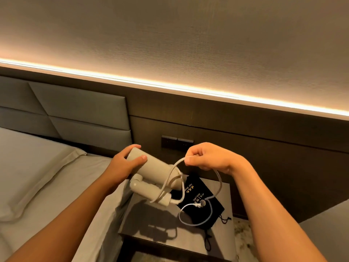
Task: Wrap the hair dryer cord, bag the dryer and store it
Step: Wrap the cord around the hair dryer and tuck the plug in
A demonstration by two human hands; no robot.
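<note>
My left hand (123,166) grips the barrel of a beige hair dryer (158,170), held in the air above the nightstand with its folded handle pointing down and right. A loop of the white cord (171,175) lies around the handle and barrel. My right hand (205,156) pinches the cord, and the rest of it hangs down in a curve. The plug (197,205) dangles over a black drawstring bag (200,200) with gold lettering, which lies flat on the nightstand.
The grey nightstand (151,218) stands between a bed with a grey pillow (34,178) on the left and another grey surface (328,222) at the right. Dark wall switches (176,142) sit on the wood panel behind. The bag's drawstring (207,242) trails over the nightstand's front right edge.
</note>
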